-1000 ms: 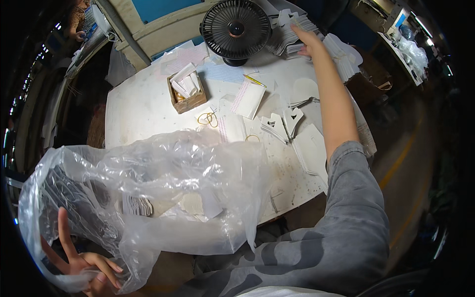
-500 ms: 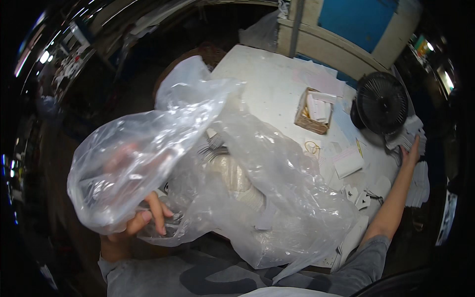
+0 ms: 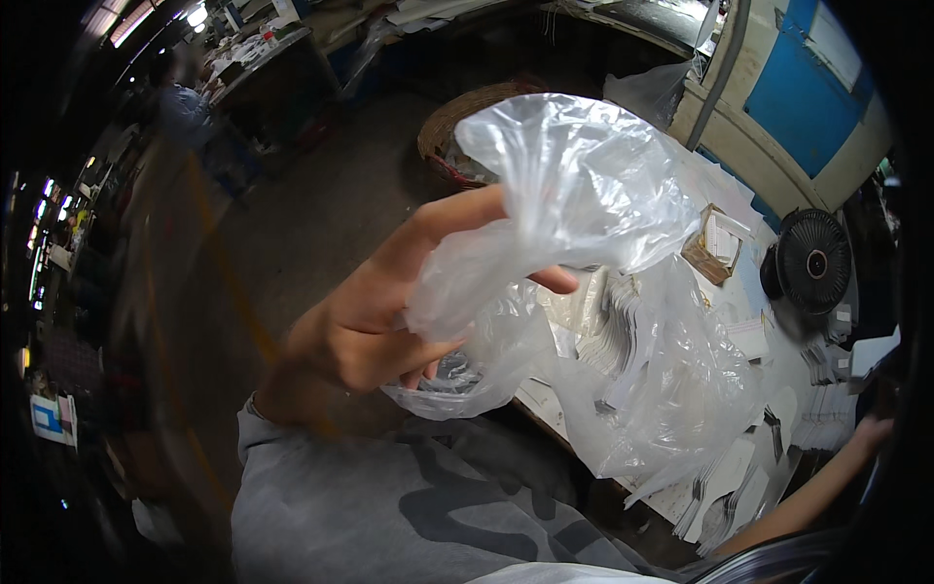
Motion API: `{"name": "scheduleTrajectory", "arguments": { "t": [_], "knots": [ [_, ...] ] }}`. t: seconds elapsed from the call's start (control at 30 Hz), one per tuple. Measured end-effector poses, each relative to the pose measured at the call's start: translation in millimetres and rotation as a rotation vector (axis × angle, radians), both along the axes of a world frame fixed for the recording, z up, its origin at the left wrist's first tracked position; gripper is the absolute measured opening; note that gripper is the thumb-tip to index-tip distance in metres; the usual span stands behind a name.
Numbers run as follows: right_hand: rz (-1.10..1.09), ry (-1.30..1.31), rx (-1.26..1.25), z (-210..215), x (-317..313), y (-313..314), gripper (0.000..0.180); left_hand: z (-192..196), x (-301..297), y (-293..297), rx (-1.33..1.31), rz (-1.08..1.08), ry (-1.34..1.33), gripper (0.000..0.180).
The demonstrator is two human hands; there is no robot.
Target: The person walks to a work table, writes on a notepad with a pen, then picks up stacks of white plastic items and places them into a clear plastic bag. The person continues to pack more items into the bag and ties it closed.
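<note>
My left hand is raised close to the camera and grips a large clear plastic bag by a bunched part near its top. The bag hangs down to the right over the white table and several flat white pieces show through it. My right arm reaches along the lower right rim, and my right hand sits at the table's far edge beside stacks of white cut pieces. What that hand holds is too small and dark to tell.
A black fan stands at the table's right end. A small cardboard box of white pieces sits beside it. A woven basket is on the floor behind the bag. A blurred person stands at far benches, upper left.
The view has swung left and the bag has come up close to the camera, bunched tighter in my left hand. My right hand stays out at the table's far end.
</note>
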State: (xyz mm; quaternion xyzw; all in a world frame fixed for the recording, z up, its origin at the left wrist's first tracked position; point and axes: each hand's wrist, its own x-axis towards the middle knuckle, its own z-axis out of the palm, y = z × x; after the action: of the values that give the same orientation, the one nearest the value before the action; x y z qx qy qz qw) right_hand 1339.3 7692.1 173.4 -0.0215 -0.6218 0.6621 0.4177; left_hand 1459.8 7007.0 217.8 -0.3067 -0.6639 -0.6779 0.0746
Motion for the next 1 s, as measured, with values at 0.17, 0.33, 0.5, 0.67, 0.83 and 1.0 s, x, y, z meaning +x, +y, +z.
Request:
{"name": "scheduleTrajectory", "arguments": {
  "t": [0.17,0.33,0.5,0.67,0.83,1.0],
  "knots": [
    [0.394,0.001,-0.035,-7,41,-173,0.088,10,12,2,-0.017,-0.118,0.093,0.1],
    [0.769,-0.072,-0.07,-29,65,-327,0.09,30,20,-1,-0.095,-0.211,0.17,0.098],
    [0.71,0.025,0.26,-26,81,-430,0.092,31,30,2,-0.219,-0.156,0.175,0.101],
    [0.391,0.347,1.18,-50,64,-456,0.071,61,36,11,-0.422,-0.09,0.052,0.105],
    [0.63,-0.055,1.241,-89,39,-440,0.04,53,36,20,-0.223,-0.083,0.159,0.105],
    [0.433,-0.279,1.188,-83,31,-413,0.02,65,38,16,-0.149,-0.021,0.232,0.105]
  ]
}}
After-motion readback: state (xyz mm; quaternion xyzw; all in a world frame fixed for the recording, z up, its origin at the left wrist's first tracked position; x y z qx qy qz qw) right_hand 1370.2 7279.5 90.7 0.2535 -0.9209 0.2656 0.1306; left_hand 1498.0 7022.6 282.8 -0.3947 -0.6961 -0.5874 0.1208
